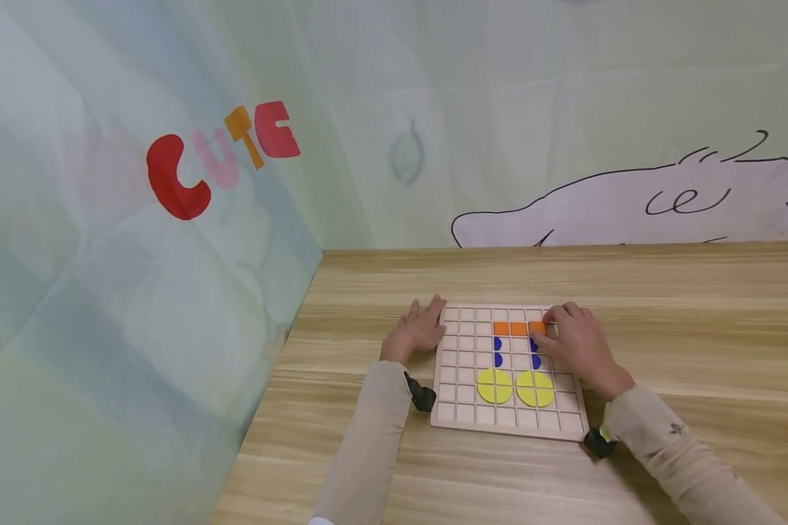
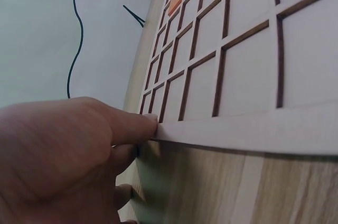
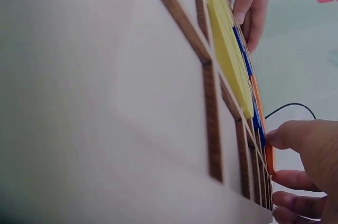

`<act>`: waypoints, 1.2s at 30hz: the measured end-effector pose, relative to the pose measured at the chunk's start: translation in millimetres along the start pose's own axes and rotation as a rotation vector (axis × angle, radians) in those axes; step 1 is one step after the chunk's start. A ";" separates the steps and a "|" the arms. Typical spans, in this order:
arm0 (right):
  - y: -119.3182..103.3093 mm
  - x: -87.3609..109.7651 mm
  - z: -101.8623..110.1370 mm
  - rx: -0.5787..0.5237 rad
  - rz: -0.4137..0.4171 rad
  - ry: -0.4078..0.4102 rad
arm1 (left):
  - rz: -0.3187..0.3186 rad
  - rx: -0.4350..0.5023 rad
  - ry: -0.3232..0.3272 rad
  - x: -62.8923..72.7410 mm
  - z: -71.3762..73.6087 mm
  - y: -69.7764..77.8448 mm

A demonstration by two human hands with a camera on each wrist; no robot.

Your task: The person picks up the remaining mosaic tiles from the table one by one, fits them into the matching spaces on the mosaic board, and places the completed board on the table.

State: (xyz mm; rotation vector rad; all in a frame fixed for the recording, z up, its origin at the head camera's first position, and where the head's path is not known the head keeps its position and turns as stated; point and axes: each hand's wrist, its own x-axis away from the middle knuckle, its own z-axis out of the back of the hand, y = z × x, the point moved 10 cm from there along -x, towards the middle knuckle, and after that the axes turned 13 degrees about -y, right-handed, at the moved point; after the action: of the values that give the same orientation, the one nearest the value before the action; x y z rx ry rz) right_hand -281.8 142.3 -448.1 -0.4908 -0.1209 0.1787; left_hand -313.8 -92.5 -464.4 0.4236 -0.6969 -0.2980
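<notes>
A wooden grid board (image 1: 492,429) lies on the table. My left hand (image 1: 419,332) is at its left edge, fingers spread, thumb touching the rim (image 2: 237,138) in the left wrist view. My right hand (image 1: 581,346) pinches an orange square tile (image 1: 536,327) between thumb and forefinger in the upper part of the grid. To its left sit two more orange tiles (image 1: 501,329). Below are blue half-round tiles (image 1: 497,359) in two columns; the right thumb partly covers one. Yellow quarter-round tiles form two discs (image 1: 488,378) lower down.
The wood-grain table (image 1: 381,292) extends around the board. A pale printed cloth (image 1: 381,117) with coloured letters hangs behind and to the left. Black wrist devices (image 1: 423,394) sit close to the board's left and right edges.
</notes>
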 end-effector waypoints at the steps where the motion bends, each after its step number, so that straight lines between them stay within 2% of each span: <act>1: 0.1 0.2 0.0 0.002 -0.001 0.000 | 0.000 -0.004 0.000 -0.1 -0.1 0.4; 17: 1.9 3.6 1.7 -0.035 -0.003 -0.015 | 0.003 0.000 -0.011 -0.6 -1.8 1.3; 24: 10.5 6.1 11.2 -0.073 -0.006 -0.016 | -0.004 0.006 -0.015 -1.7 -2.0 0.4; 31: 20.6 9.9 22.2 -0.109 -0.028 -0.073 | 0.016 0.007 -0.001 -0.3 0.0 -3.0; 36: 25.6 12.1 34.7 -0.134 -0.061 -0.056 | 0.005 -0.009 0.018 -2.1 3.1 -2.3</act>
State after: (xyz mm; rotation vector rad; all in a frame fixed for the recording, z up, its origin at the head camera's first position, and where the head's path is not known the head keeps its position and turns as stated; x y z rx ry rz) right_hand -279.1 182.7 -429.0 -0.6146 -0.2029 0.1246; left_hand -317.7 -94.5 -464.5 0.4160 -0.6785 -0.2923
